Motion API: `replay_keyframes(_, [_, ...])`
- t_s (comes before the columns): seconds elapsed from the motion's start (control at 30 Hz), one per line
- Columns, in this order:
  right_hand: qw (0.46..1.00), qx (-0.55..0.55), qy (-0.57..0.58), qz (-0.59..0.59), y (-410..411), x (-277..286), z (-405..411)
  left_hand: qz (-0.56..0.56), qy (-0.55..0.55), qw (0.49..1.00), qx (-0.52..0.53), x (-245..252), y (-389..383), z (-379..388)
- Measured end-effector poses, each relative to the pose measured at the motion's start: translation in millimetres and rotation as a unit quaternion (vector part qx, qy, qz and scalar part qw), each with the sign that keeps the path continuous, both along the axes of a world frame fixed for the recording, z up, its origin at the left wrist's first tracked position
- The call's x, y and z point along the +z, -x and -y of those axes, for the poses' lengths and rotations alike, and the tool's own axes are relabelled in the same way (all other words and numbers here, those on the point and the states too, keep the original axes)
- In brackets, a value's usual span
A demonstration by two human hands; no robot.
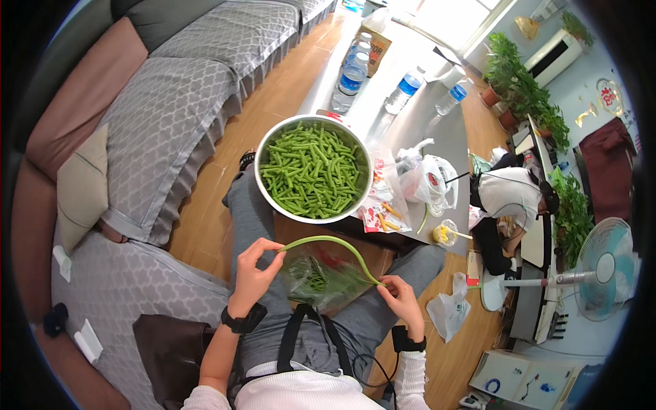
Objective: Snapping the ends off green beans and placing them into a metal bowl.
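Note:
One long green bean (328, 238) arches between my two hands above my lap. Thumb and fingertips of my left hand (256, 266) pinch one end of it. At the other end, my right hand (402, 297) grips the bean's tip. Below the bean, a clear plastic bag (328, 282) lies between my thighs with some green stems or pods inside; its film blurs them. Beyond my hands, a round stainless steel basin (262, 197) stands at the table's near edge, heaped with short cut green bean pieces (312, 169).
Several water bottles (352, 77) stand on the grey table (376, 120). White plastic bags (430, 177), a paper with fries (389, 212) and a cup (444, 233) sit right of the basin. Further right, a person (507, 195) bends near a standing fan (605, 269). A sofa (189, 97) runs along the left.

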State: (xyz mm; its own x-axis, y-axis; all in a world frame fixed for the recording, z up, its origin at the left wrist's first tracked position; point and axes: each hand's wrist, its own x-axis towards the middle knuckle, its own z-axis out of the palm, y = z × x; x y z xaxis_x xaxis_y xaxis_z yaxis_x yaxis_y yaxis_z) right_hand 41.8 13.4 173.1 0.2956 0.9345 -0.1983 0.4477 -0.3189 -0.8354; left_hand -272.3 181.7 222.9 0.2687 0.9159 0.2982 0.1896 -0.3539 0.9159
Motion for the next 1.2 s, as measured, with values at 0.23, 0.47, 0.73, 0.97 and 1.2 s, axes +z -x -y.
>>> replay_keyframes(0.23, [0.989,-0.028,-0.005,0.146,16,-4,-23,-0.050,-0.063,0.997,-0.018,3,-1,4])
replay_keyframes(0.47, [0.984,0.124,-0.126,-0.036,87,43,-77,-0.156,-0.162,0.965,-0.131,-8,-18,14])
replay_keyframes(0.73, [0.979,0.122,-0.127,-0.104,106,7,-88,-0.149,-0.150,0.972,-0.105,-9,-12,11])
replay_keyframes(0.97, [0.975,0.116,-0.187,-0.020,112,2,-89,-0.161,-0.073,0.976,-0.128,-13,-10,4])
replay_keyframes(1.2, [0.972,0.102,-0.211,0.018,113,12,-90,-0.178,-0.116,0.965,-0.153,-15,-19,0])
